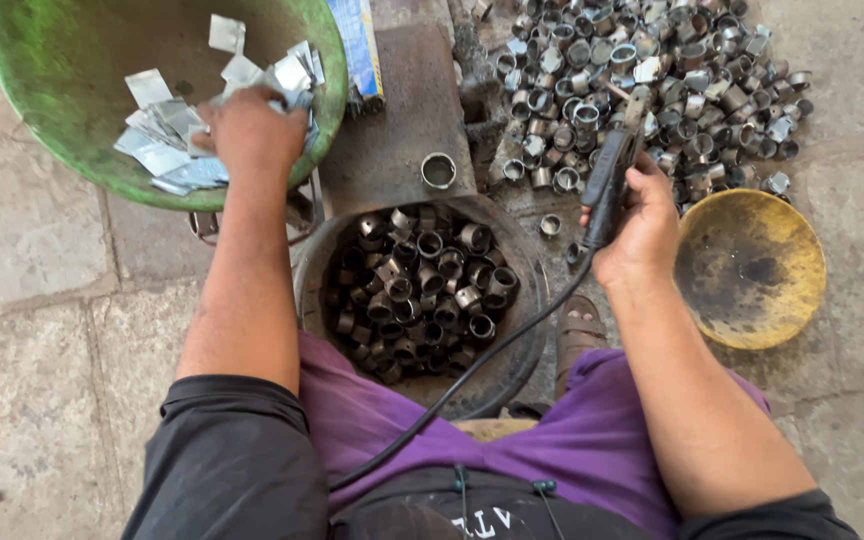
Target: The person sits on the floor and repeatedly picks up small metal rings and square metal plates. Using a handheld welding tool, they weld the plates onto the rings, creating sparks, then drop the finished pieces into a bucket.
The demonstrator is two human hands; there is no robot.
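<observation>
My left hand [249, 130] reaches into a green bowl [62, 60] at the upper left and rests on flat shiny metal strips [167, 135]; its fingers are hidden among them. My right hand [642, 228] grips a black welding electrode holder [610, 180] with a black cable [472, 365] trailing back toward my body. The holder's tip points at a heap of small metal rings [642, 80] on the floor. A single metal ring [439, 171] lies on a dark metal plate [392, 110] between my hands.
A round dark tub [522, 290] filled with several metal rings sits in front of my knees. A yellow, stained bowl [750, 268] lies at the right. Stone slab floor [22, 330] surrounds everything. A blue packet [360, 45] leans by the green bowl.
</observation>
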